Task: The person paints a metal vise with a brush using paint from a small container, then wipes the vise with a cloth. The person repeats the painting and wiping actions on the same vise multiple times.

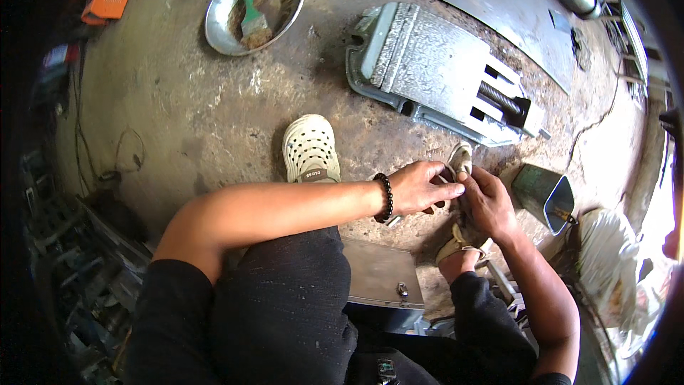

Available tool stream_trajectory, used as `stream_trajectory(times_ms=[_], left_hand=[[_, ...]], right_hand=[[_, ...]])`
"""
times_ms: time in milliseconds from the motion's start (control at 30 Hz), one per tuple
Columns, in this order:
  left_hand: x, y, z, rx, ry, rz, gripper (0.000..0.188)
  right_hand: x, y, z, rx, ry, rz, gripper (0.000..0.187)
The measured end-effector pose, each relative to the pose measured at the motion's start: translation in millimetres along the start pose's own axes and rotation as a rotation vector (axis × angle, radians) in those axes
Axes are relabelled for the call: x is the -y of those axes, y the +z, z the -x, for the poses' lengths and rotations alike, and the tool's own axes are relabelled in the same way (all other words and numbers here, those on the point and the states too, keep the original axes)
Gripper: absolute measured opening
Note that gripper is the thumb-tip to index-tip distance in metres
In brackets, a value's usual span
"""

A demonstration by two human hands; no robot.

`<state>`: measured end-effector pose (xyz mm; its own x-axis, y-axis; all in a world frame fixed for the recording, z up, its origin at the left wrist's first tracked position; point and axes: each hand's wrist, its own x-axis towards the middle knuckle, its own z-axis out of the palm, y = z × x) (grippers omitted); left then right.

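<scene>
Between left fingers (430, 169) and right fingers (487, 181), half-curled (grip unclear), lies a pale object (462, 157).

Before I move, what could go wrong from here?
The open tin sits close to your right hand, so it might get bumped. The beaded bracelet behind your left hand could catch on the exposed screw of the vise. Your perforated clog may protect little if something heavy drops.

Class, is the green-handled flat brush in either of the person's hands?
No, the green-handled flat brush lies in the round silver metal bowl.
</scene>
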<state>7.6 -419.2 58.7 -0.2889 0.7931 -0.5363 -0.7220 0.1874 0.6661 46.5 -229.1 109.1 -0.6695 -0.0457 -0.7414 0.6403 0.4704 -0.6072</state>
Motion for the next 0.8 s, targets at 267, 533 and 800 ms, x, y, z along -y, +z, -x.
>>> stream_trajectory(times_ms=[267, 533, 800], left_hand=[[-6.1, -30.4, -10.6, -0.022, 0.09, 0.558, 0.074], [-6.0, -49.8, -6.4, -0.12, 0.378, 0.582, 0.05], [2.1, -37.6, -15.8, -0.177, 0.293, 0.241, 0.04]], right_hand=[[72.6, 5.3, -64.7, -0.281, -0.404, 0.471, 0.039], [82.0, 45.7, -100.9, -0.417, -0.249, -0.262, 0.036], [84.1, 10.5, -99.8, -0.345, -0.234, 0.225, 0.028]])
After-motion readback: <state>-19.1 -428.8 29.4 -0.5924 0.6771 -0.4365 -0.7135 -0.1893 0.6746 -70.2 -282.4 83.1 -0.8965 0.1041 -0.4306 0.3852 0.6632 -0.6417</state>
